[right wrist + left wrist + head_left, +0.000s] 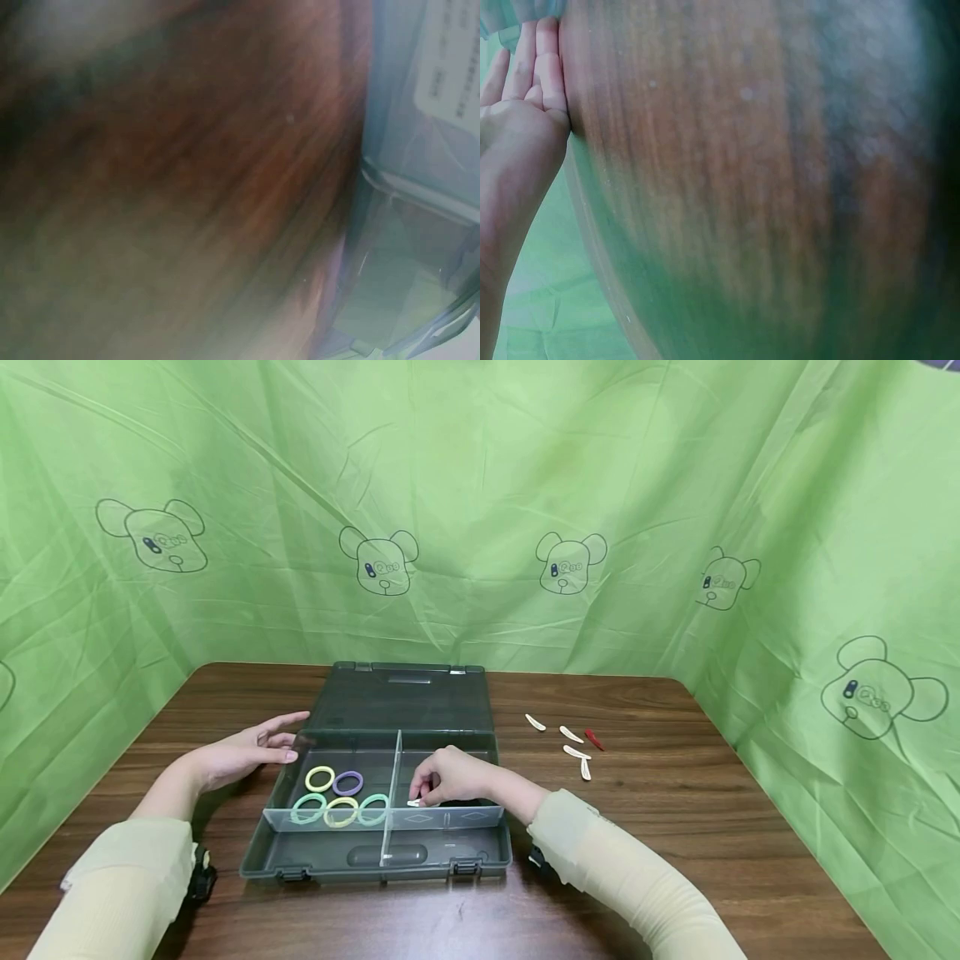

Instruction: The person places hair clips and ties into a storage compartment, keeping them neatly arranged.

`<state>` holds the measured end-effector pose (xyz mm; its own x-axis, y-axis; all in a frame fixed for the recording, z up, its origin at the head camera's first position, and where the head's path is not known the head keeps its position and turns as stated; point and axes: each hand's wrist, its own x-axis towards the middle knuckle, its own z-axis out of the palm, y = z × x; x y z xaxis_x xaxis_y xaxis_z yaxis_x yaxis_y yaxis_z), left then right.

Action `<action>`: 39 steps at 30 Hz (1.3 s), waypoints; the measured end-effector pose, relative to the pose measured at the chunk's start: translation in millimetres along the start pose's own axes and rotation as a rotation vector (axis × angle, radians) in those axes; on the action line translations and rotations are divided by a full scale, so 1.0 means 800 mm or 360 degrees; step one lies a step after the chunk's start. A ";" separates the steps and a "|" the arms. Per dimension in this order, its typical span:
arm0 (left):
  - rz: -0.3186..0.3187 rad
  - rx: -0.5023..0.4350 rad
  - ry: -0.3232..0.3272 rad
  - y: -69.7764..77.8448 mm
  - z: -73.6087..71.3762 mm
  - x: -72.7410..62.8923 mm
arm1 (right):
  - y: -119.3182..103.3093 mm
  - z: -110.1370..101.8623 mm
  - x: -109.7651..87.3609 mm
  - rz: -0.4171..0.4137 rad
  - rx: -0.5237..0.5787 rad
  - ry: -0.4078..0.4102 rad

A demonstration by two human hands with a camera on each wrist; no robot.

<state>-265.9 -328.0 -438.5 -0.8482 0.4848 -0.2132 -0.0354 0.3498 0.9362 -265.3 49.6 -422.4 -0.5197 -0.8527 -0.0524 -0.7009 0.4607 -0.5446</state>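
A dark translucent box lies open on the table, its lid folded back behind it. Clear dividers part it into compartments. In the back left one lie several hair ties, among them a purple hair tie, a yellow hair tie and a green hair tie. My right hand reaches into the back right compartment and pinches a white hair clip. My left hand rests by the box's left side, fingers loosely extended, fingertips at the rim.
Right of the box, several white hair clips and a red hair clip lie scattered on the brown wooden table. A green curtain with bear outlines hangs behind and along both sides.
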 end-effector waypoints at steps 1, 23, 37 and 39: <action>0.0001 0.0001 0.0000 0.000 0.000 0.000 | 0.001 0.000 0.000 0.0000 0.0000 -0.0001; -0.0031 0.0062 0.0014 -0.009 -0.003 0.000 | 0.000 -0.021 -0.015 -0.0071 0.0102 0.0007; -0.0014 0.0075 0.0014 -0.007 -0.003 0.001 | -0.007 -0.057 -0.050 -0.0134 0.0148 0.0123; -0.0014 0.0081 0.0011 -0.006 -0.003 0.002 | -0.006 -0.062 -0.058 -0.0115 0.0164 0.0139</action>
<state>-268.5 -331.2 -442.9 -0.8515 0.4762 -0.2194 -0.0163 0.3942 0.9189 -262.3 98.9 -375.5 -0.5137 -0.8558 0.0606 -0.6863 0.3675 -0.6277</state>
